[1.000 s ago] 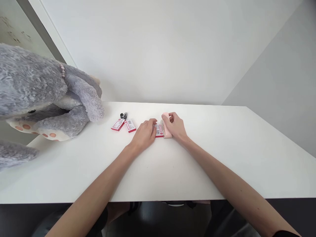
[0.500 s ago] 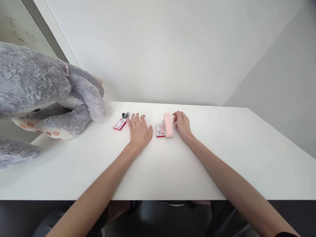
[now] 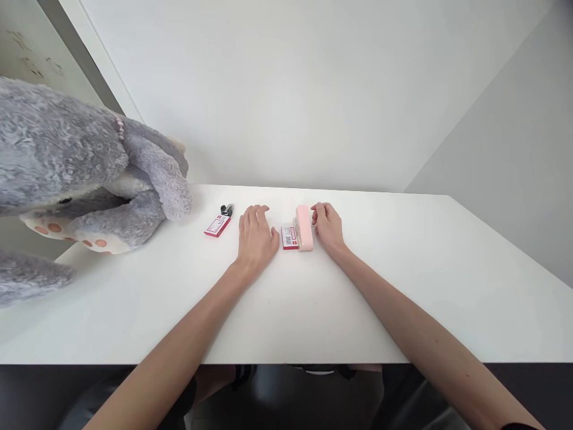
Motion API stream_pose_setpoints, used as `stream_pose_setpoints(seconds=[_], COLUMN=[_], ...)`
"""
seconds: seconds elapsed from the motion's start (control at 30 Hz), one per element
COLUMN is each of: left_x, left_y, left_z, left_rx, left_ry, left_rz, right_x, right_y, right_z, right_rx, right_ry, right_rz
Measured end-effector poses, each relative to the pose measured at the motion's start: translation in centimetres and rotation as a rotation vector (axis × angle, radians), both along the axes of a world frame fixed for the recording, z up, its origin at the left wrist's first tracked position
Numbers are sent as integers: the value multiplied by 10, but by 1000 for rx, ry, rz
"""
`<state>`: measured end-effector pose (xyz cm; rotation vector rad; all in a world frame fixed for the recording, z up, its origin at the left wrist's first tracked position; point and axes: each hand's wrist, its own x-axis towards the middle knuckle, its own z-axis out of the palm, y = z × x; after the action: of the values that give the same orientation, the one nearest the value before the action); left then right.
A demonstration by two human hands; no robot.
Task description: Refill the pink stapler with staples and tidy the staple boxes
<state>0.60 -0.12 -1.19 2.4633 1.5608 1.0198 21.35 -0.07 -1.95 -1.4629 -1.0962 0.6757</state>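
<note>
My left hand [image 3: 256, 237] lies palm down on the white table [image 3: 313, 310], fingers together and curled over a small red box that it hides. Just right of it lies another red-and-white box [image 3: 289, 236], pressed against a pink stapler [image 3: 304, 228]. My right hand [image 3: 329, 227] sits on the stapler's right side, its bent fingers resting against the stapler's far end.
A third red-and-white box [image 3: 217, 226] and a small black tool [image 3: 226, 209] lie to the left of my hands. A big grey plush animal [image 3: 80, 173] fills the table's left end. Walls close in the table at the back and right.
My left hand let go of the box by the stapler, reached left over the second box, and came back right with it underneath. My right hand released the stapler, then touched it again.
</note>
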Motion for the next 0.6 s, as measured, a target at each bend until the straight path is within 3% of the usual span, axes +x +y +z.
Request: stream_pose_setpoints(seconds=[0.23, 0.47, 0.6], left_x=[-5, -3, 0], left_y=[1, -6, -6], left_z=[-3, 9, 12], left_rx=[-66, -221, -215], left_ry=[12, -25, -114], left_rz=[75, 56, 0], right_x=[-1, -1, -2], right_y=[-1, -1, -1], right_z=[2, 2, 1], right_rx=[9, -2, 2], right_ry=[47, 58, 63], right_rz=[7, 1, 0])
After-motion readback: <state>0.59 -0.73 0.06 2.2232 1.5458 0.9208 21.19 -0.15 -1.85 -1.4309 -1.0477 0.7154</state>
